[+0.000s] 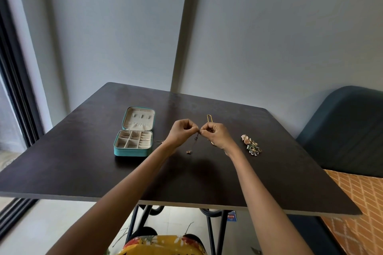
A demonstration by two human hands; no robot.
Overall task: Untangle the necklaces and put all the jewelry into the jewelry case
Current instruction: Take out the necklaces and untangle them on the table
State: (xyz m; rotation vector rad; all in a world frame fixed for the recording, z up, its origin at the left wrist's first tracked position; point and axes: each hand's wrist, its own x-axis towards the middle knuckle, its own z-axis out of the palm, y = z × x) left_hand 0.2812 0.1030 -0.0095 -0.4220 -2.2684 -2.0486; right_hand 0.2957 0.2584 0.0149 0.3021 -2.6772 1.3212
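Necklace (193, 143) dangles above the bench (83, 161), pinched at the top between both hands, left hand (182, 132) and right hand (216, 133), fingertips closed; jewelry case (132, 151) lies open at left.

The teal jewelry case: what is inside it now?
The jewelry case lies open; a thin chain shows across the rear compartments. The front ones look empty. Smaller pieces cannot be ruled out.

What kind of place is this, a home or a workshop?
Probably a room in a home: a dark table by a plain wall, a blue cushioned seat beside it, and an orange patterned cloth.
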